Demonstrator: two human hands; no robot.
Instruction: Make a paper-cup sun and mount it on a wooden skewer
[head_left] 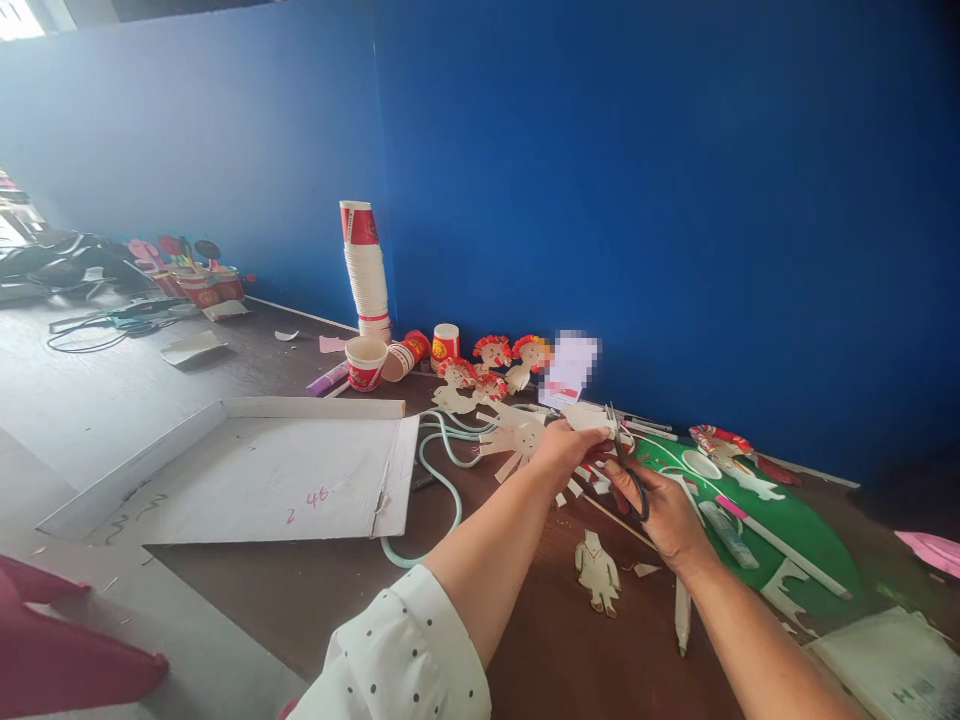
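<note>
My left hand (568,449) pinches a piece of white paper (587,418) over the table. In my right hand (666,515) is a pair of black-handled scissors (628,462), its blades pointing up and set against the paper's right edge. Just left of my left hand lies a cut-out head (517,433) with strips around it and a drawn face. Below the hands a small body-shaped cut-out (598,572) rests on the brown table. A white marker (682,618) lies under my right wrist.
A white box lid (262,470) stands at left, beside a pale cable (450,480). Behind are stacked paper cups (369,280), an upright cup (366,362) and several red-fringed paper figures (491,352). A green sheet (810,545) with a pink-and-white marker (784,548) lies at right. A blue partition (637,200) closes the back.
</note>
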